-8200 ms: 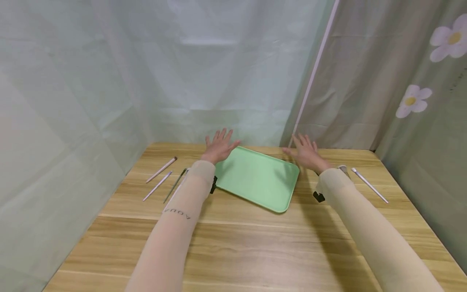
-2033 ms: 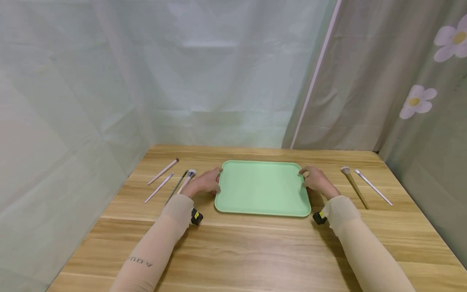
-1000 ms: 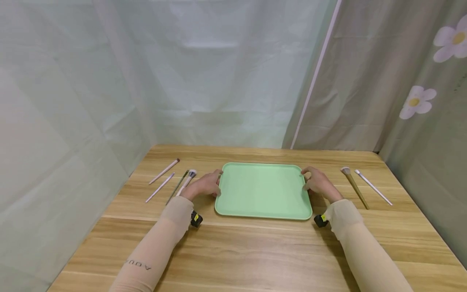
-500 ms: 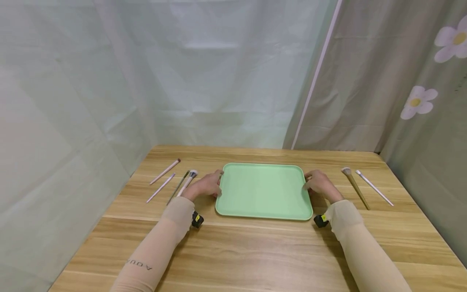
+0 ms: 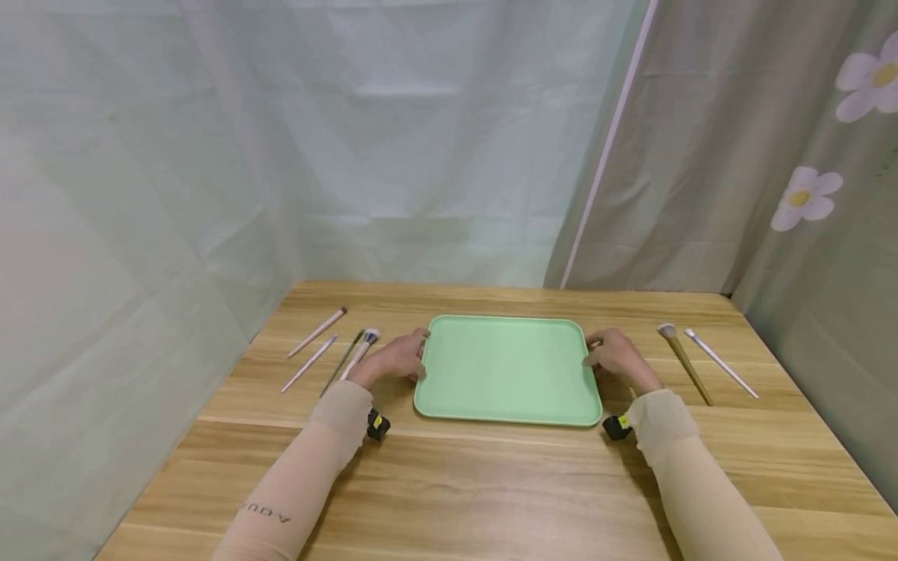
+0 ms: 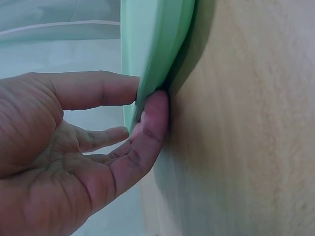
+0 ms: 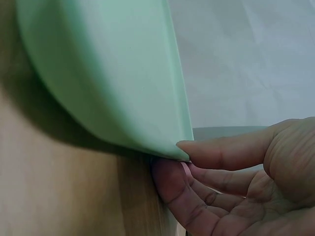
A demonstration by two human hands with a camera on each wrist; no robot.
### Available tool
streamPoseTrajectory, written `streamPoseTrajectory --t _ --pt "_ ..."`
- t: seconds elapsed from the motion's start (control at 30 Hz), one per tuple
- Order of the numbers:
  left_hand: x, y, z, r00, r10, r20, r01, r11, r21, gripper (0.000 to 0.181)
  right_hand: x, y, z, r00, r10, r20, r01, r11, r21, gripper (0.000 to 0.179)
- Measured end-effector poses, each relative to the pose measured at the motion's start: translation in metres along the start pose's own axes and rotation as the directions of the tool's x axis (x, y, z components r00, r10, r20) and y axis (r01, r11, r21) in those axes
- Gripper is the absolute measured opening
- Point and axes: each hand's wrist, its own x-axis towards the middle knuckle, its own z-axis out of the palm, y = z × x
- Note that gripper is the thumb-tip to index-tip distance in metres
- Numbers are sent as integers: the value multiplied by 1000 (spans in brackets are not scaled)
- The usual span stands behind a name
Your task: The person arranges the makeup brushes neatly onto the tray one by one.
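Observation:
A light green rectangular tray (image 5: 508, 370) lies squared up on the wooden table, with nothing on it. At its left short side my left hand (image 5: 398, 357) pinches the rim. The left wrist view has the thumb (image 6: 106, 90) at the rim's upper edge and curled fingers (image 6: 147, 130) tucked beneath. My right hand (image 5: 617, 357) pinches the opposite short side. In the right wrist view its thumb (image 7: 226, 151) presses the rim from above, while a fingertip (image 7: 170, 174) sits under the tray's edge, against the tabletop.
Left of the tray lie several makeup brushes, among them a pink one (image 5: 317, 333), a thin pale purple one (image 5: 309, 364) and a fluffy-headed one (image 5: 369, 336) close by my left wrist. An olive-handled brush (image 5: 686, 366) and a white one (image 5: 722, 364) lie right. Curtains hang behind the table (image 5: 477, 499).
Eight seconds ago the tray lay askew under both spread hands; now it is straight, with a hand gripping each short side. Over the last two seconds it has shifted slightly toward me.

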Motion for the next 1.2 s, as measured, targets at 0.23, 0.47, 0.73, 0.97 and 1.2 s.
streamPoseTrajectory --t 0.23,0.47,0.73,0.97,1.2 --pt "-1 -1 -1 1000 0 -16 0 1000 13 90 -1 -2 -2 1000 -14 5 14 1000 18 49" --pt "-1 -3 -1 1000 -3 -26 4 1000 8 90 0 -2 -1 1000 -16 20 15 999 39 49" --pt "-2 -4 -1 1000 -8 -29 9 1000 23 87 2 -2 1 1000 -9 2 9 1000 21 47" --pt "-2 -4 0 1000 3 -19 -3 1000 -3 86 0 -1 0 1000 -12 -1 12 1000 28 48" --pt "0 -4 2 1000 -3 -21 3 1000 2 85 1 3 0 1000 -10 7 10 999 31 48"
